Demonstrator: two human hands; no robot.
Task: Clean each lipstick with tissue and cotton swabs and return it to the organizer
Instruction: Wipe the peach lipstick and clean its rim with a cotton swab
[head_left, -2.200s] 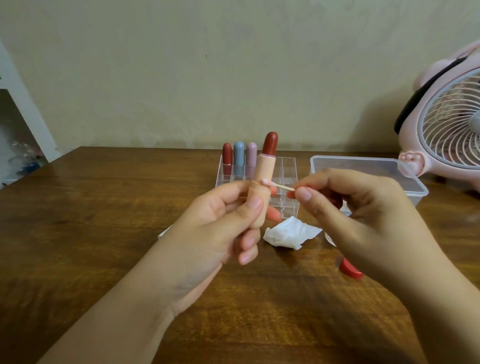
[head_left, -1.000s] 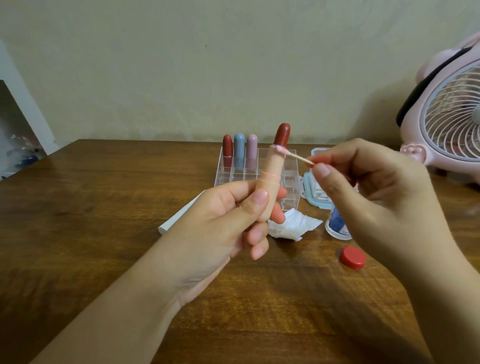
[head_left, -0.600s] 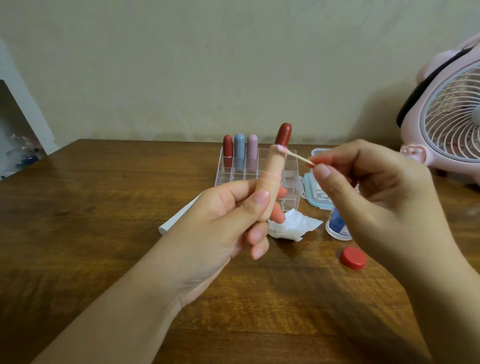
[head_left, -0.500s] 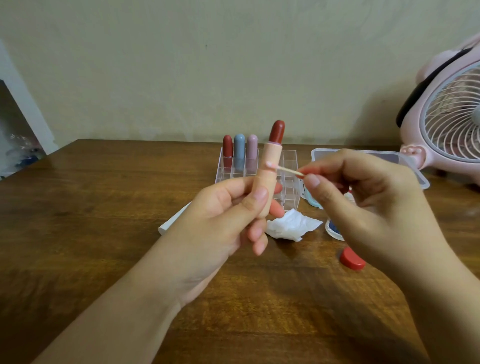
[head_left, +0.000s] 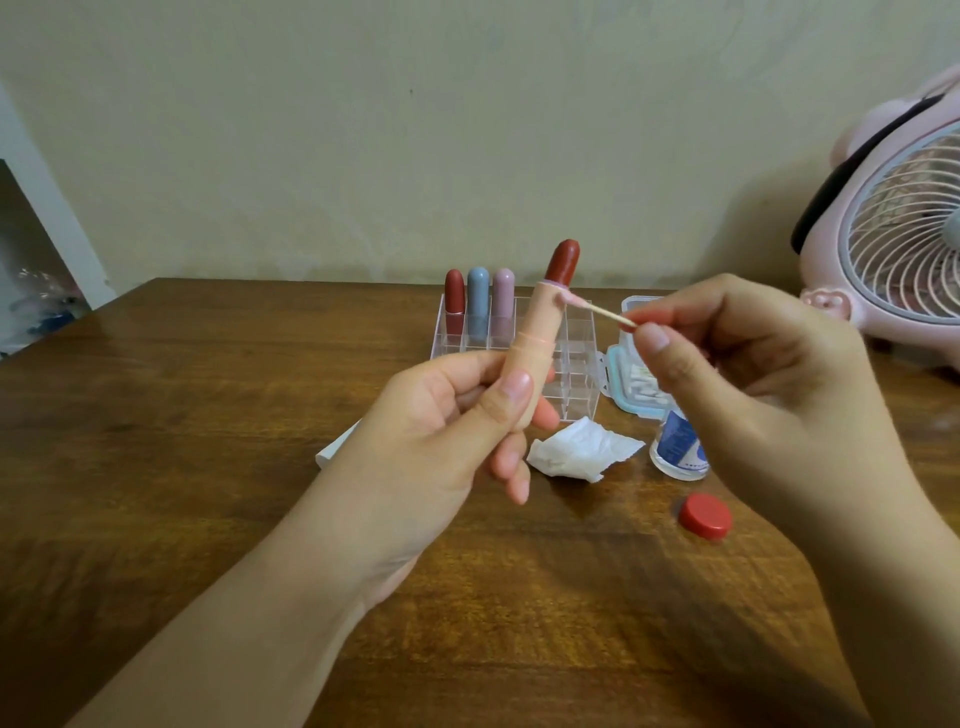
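Observation:
My left hand (head_left: 447, 421) grips an open peach lipstick tube (head_left: 535, 343) upright, its dark red bullet twisted up at the top. My right hand (head_left: 753, 374) pinches a cotton swab (head_left: 592, 307) by its wooden stick; the pink-stained tip touches the tube's rim just under the bullet. Behind them stands a clear acrylic organizer (head_left: 574, 364) holding three capped lipsticks, red (head_left: 454, 291), blue (head_left: 478, 289) and mauve (head_left: 503, 291), in its back row. A crumpled white tissue (head_left: 582, 449) lies on the table in front of the organizer.
A small clear bottle with a blue label (head_left: 678, 447) stands uncapped right of the tissue, its red cap (head_left: 705, 516) lying nearer me. A lidded tub of swabs (head_left: 631, 374) sits behind it. A pink fan (head_left: 893, 223) fills the far right. A white flat object (head_left: 337, 449) shows behind my left hand.
The swab tip has moved from the tube's middle band back up to the rim under the bullet, and the tube is tilted more to the right.

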